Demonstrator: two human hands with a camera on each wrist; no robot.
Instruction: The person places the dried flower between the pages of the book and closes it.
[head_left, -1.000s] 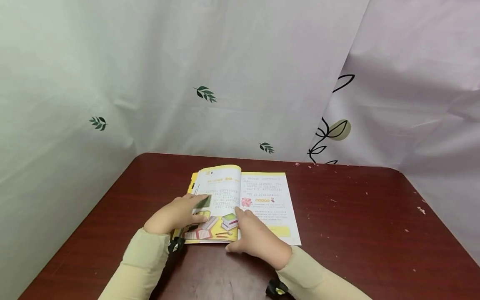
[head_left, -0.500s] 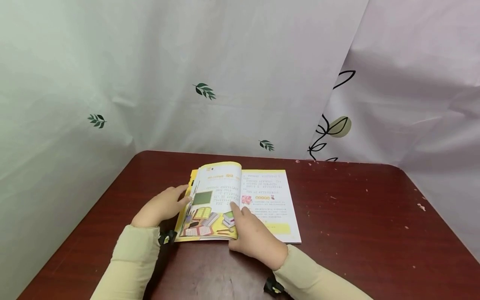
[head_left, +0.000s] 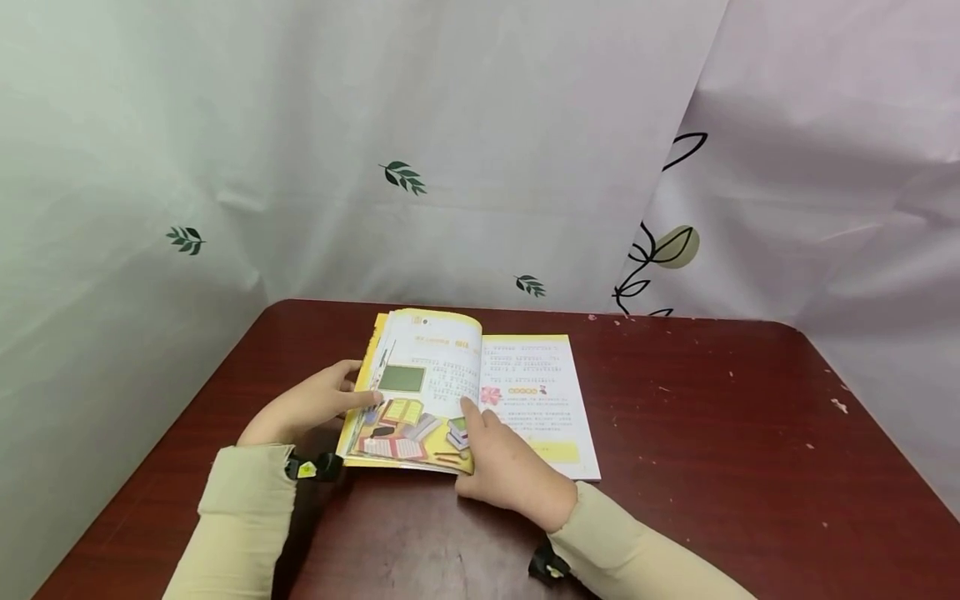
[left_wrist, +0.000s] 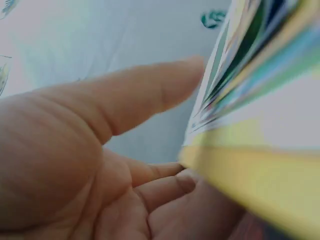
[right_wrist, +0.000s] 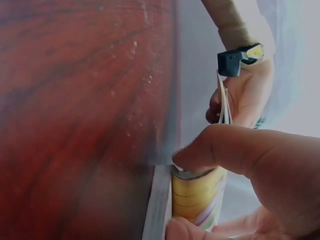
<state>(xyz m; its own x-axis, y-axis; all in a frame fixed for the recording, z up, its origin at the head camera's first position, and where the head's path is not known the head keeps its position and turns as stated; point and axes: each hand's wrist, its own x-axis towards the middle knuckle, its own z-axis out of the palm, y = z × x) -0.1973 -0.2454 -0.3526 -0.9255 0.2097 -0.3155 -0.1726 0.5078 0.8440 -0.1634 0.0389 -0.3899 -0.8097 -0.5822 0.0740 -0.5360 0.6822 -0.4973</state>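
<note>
An open book (head_left: 536, 408) lies on the dark red table, its right half flat and its left half of pages raised off the tabletop. My left hand (head_left: 311, 404) grips the outer edge of that left half, thumb on the page and the other fingers beneath the cover. In the left wrist view, the thumb (left_wrist: 145, 92) meets the fanned page edges. My right hand (head_left: 510, 462) pinches the curved pages near the spine at the bottom edge. The right wrist view shows its thumb (right_wrist: 200, 150) against the bottom edge of the rolled pages.
The glossy table (head_left: 712, 433) has pale chipped spots on its right side. A white curtain (head_left: 480, 150) with leaf prints hangs behind and beside it. Each wrist wears a small black device, such as the left wrist's device (head_left: 315, 467).
The left hand has moved left off the page to the book's outer edge and has raised the left half. The right hand has stayed near the spine.
</note>
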